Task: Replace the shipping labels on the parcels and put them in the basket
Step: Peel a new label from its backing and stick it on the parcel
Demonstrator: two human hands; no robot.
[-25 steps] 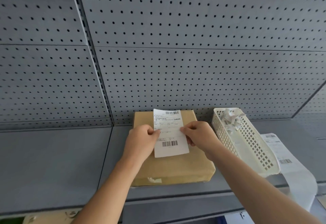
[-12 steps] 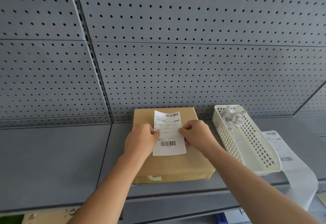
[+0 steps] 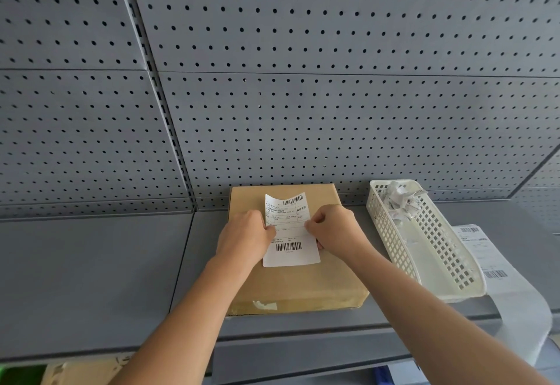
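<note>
A flat brown cardboard parcel (image 3: pixel 303 287) lies on the grey shelf against the pegboard. Over its top I hold a white shipping label (image 3: pixel 291 251) with two barcodes. My left hand (image 3: pixel 245 239) pinches the label's left edge and my right hand (image 3: pixel 333 230) pinches its right edge. The label's upper end curls a little off the box; its lower end lies close to the cardboard. A white plastic basket (image 3: pixel 442 278) stands just right of the parcel, with crumpled label scraps (image 3: pixel 400 199) at its far end.
A strip of printed labels (image 3: pixel 497 275) lies right of the basket and hangs over the shelf's front edge. A grey pegboard wall (image 3: pixel 303 111) rises behind the shelf. Bare grey shelf (image 3: pixel 91 278) extends to the left. Another cardboard piece (image 3: pixel 78 372) shows below the shelf.
Both hands and the label have sunk slightly toward the parcel's top; the pinch on both edges is unchanged.
</note>
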